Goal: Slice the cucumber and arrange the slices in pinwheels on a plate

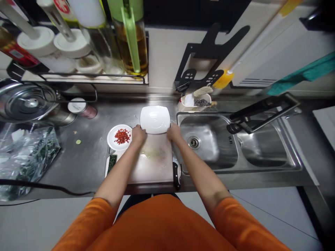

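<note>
A white rectangular plate (155,119) with rounded corners is at the far end of the cutting board (151,170). My left hand (138,135) grips its near left corner, fingers closed. At the near right corner my right hand (174,132) is closed on the same plate. The plate looks bare. Left of my left hand stands a round white plate (111,141) with small red berries (122,136), which look like goji berries. Something dark green (112,162) lies by my left forearm, partly hidden. A knife (176,175) with a black handle rests along the board's right edge.
To the right is a double steel sink (204,136) with a black faucet (251,118). A sponge holder (195,101) sits behind it. A plastic bag of greens (28,157), a lidded pot (28,103) and a jar (83,108) stand left, below a rack (89,77) of bottles.
</note>
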`<state>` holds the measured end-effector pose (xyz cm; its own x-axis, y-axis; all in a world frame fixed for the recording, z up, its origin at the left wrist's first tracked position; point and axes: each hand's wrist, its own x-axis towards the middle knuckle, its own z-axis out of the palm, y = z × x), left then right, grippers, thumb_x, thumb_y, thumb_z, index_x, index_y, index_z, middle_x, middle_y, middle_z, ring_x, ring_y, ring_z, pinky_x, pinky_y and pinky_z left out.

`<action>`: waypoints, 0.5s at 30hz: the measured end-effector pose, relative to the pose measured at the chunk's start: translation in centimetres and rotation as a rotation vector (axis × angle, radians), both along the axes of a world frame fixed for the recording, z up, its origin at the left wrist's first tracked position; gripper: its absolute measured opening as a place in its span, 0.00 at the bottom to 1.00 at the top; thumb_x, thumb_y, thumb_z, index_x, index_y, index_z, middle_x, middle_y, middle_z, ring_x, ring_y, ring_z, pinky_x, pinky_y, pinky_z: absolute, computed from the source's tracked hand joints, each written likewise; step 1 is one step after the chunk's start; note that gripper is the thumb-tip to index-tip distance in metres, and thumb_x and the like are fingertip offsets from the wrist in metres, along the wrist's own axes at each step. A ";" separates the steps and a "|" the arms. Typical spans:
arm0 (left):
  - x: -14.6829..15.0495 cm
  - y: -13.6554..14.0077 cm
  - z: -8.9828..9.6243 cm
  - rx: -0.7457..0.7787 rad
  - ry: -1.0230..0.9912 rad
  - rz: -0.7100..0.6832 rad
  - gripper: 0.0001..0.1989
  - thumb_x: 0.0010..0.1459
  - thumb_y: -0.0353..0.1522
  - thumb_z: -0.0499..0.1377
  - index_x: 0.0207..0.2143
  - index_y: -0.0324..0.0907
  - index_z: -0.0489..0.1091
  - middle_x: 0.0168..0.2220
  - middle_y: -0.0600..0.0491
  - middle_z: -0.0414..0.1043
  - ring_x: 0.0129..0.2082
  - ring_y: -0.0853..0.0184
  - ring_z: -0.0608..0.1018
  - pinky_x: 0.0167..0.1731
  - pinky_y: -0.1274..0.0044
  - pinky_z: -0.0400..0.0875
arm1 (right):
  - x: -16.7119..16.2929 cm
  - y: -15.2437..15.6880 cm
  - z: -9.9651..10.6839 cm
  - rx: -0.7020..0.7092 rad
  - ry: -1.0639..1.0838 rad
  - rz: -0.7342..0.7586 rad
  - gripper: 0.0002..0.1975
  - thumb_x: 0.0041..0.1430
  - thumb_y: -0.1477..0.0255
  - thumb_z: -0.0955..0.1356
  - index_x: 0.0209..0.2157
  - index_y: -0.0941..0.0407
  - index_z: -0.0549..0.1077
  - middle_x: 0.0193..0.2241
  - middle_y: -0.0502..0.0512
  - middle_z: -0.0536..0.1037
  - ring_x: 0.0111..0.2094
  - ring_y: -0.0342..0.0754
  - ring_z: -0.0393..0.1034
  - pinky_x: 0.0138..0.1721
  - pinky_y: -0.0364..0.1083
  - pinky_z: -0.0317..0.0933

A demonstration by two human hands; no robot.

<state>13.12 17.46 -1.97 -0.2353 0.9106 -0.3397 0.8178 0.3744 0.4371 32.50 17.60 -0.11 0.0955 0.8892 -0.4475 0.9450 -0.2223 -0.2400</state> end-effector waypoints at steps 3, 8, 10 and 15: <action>0.2 0.2 0.0 -0.017 -0.012 0.029 0.12 0.53 0.32 0.57 0.41 0.36 0.68 0.38 0.40 0.74 0.40 0.57 0.76 0.38 0.71 0.66 | 0.1 2.4 -1.5 0.035 0.048 -0.081 0.18 0.53 0.82 0.59 0.46 0.66 0.69 0.43 0.65 0.73 0.45 0.51 0.66 0.47 0.45 0.55; 0.4 -0.5 0.8 -0.013 -0.036 0.060 0.11 0.52 0.32 0.58 0.38 0.38 0.67 0.36 0.44 0.74 0.38 0.59 0.75 0.36 0.74 0.65 | 0.8 2.6 -1.9 0.067 0.117 -0.112 0.18 0.49 0.81 0.60 0.41 0.61 0.72 0.38 0.60 0.76 0.37 0.49 0.68 0.36 0.42 0.58; 0.1 -1.5 1.4 0.000 -0.047 0.056 0.09 0.52 0.32 0.58 0.36 0.38 0.67 0.34 0.46 0.74 0.35 0.60 0.75 0.34 0.74 0.64 | 1.1 1.6 -1.4 0.093 0.138 -0.108 0.18 0.48 0.81 0.59 0.40 0.60 0.72 0.37 0.59 0.76 0.36 0.49 0.67 0.36 0.42 0.58; -1.1 -6.2 2.5 0.041 -0.102 0.035 0.07 0.51 0.34 0.57 0.32 0.40 0.65 0.28 0.51 0.70 0.29 0.64 0.72 0.31 0.75 0.62 | 1.4 -4.1 0.0 0.205 0.271 -0.112 0.15 0.48 0.79 0.58 0.35 0.58 0.71 0.31 0.56 0.74 0.32 0.48 0.64 0.35 0.44 0.57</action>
